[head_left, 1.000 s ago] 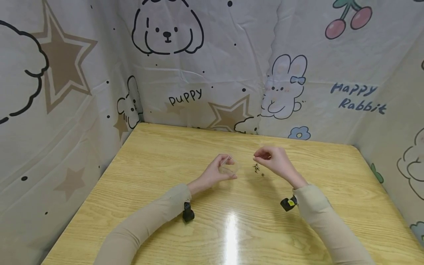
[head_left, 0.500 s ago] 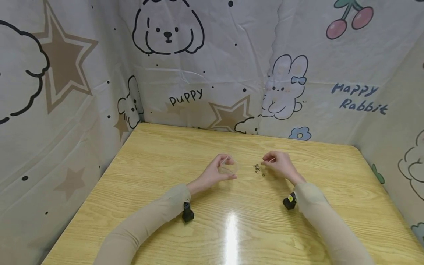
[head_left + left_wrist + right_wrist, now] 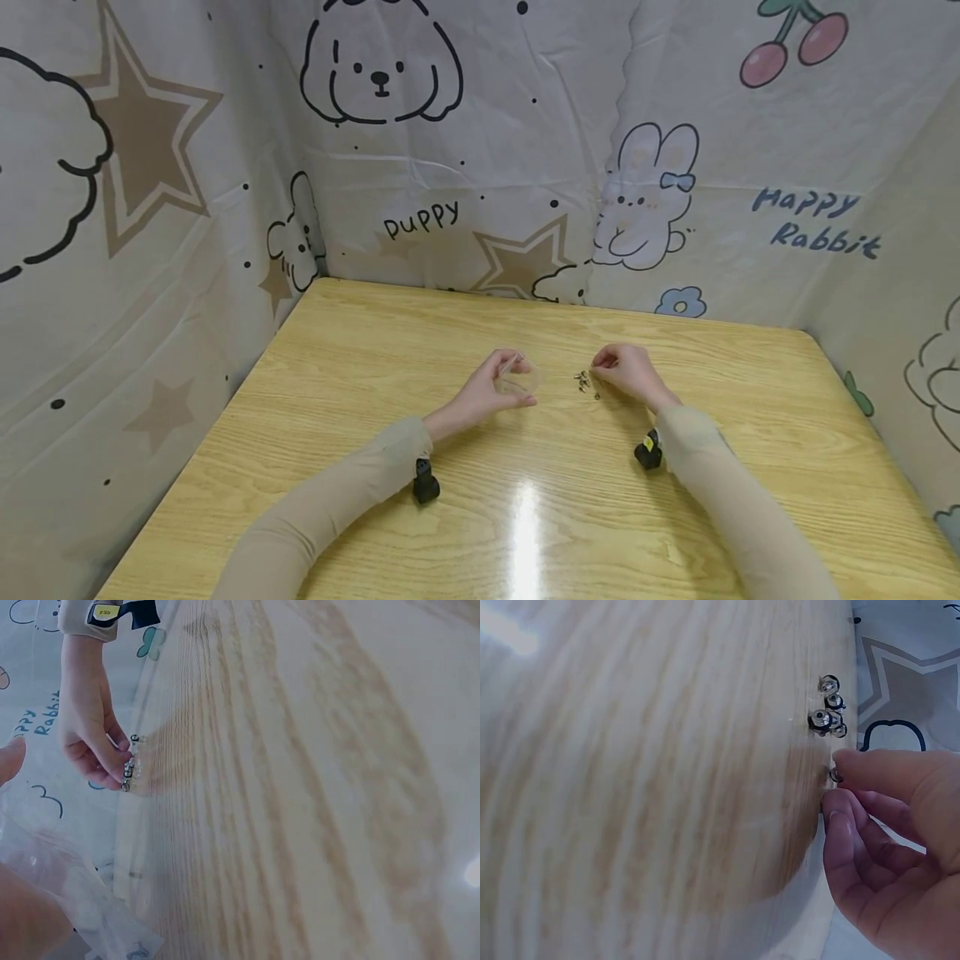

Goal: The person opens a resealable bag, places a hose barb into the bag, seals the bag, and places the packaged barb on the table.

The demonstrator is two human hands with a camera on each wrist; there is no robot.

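Observation:
My left hand point(image 3: 483, 390) holds a clear plastic bag point(image 3: 517, 377) between the fingers and the thumb, spread open above the table. In the left wrist view the bag point(image 3: 82, 900) is crinkled and see-through; its contents are too unclear to tell. On the wooden table, right of the bag, lies a little cluster of small shiny metal pieces point(image 3: 829, 712), rounded with dark rings. My right hand point(image 3: 626, 369) reaches down beside them. Its thumb and forefinger pinch at one separate metal piece point(image 3: 835, 775), partly hidden by the fingertips.
The wooden table point(image 3: 390, 333) runs back to a printed cloth point(image 3: 465, 167) hung behind and at both sides. One loose metal piece point(image 3: 597, 397) lies slightly nearer than the cluster. Each wrist carries a black camera point(image 3: 425, 483).
The right hand first moved right and down to the table beside the metal pieces, then stayed there as its fingers drew together. The left hand and the bag have stayed in place.

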